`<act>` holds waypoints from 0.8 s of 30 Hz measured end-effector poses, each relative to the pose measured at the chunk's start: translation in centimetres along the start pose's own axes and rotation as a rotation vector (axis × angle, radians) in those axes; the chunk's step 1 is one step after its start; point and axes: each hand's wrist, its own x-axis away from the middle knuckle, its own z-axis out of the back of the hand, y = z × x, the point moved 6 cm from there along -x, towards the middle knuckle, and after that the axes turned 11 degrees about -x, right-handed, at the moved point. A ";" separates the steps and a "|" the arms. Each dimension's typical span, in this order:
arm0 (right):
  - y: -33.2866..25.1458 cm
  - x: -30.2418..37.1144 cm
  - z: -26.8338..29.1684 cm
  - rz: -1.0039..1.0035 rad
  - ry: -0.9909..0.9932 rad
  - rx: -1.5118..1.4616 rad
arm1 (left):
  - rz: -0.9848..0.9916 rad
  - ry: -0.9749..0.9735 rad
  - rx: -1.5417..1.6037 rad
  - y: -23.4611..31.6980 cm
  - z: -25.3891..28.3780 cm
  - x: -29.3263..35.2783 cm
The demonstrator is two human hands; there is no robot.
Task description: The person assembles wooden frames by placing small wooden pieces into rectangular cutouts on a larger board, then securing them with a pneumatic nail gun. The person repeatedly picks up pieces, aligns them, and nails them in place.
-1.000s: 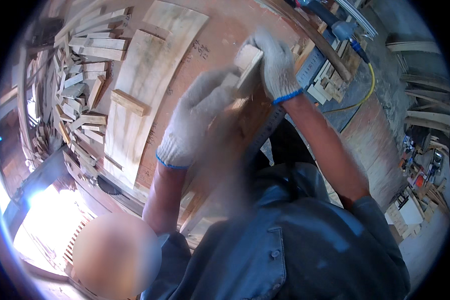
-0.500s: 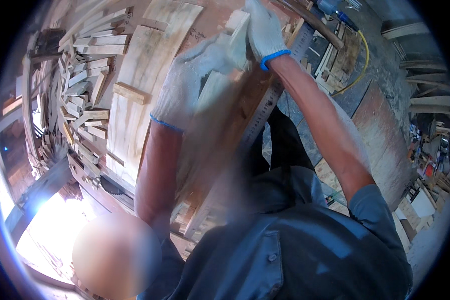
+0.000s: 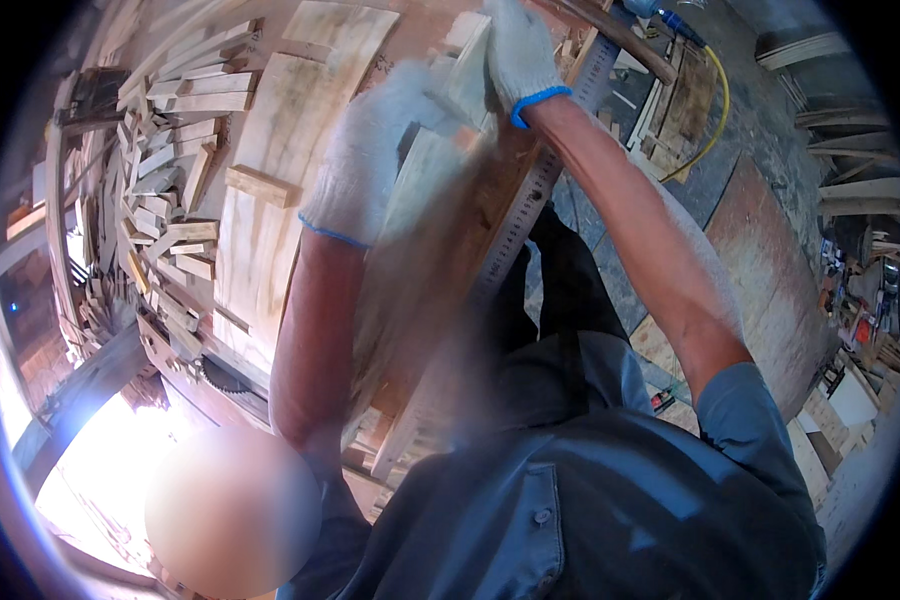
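Both my hands wear white knitted gloves with blue cuffs. My left hand [image 3: 370, 145] is bent around the left side of a pale wooden board [image 3: 425, 180], its fingers partly blurred at the far end. To its right, my right hand [image 3: 522, 60] is closed against the edge of a short wooden piece [image 3: 472, 65], its fingertips running toward the top of the view. The two hands are close together, with the wood between them. A blur covers the nearer part of the board.
A scale strip [image 3: 515, 225] runs along the bench edge. On the left lie wide panels [image 3: 260, 170], a small block [image 3: 260, 187] and several offcuts [image 3: 185, 235]. A toothed saw blade [image 3: 220, 378] shows lower left. A yellow cord [image 3: 722, 110] hangs at the right.
My right hand has shifted slightly up and left. My left hand's fingers look drawn in a little toward the board. The wood between them has barely moved.
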 end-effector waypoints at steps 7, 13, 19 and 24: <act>-0.6 0.1 0.6 0.122 0.232 -0.045 | 0.522 0.076 0.801 -2.6 -0.8 0.2; -1.0 -0.5 1.9 0.062 0.232 -0.278 | 0.215 0.011 0.276 -1.5 0.1 0.2; -1.4 -0.5 2.3 0.040 0.260 -0.366 | -0.083 -0.041 -0.056 -1.2 0.2 -0.3; -1.1 -0.7 1.7 0.026 0.239 -0.391 | -0.058 -0.062 -0.030 -1.3 0.2 -0.4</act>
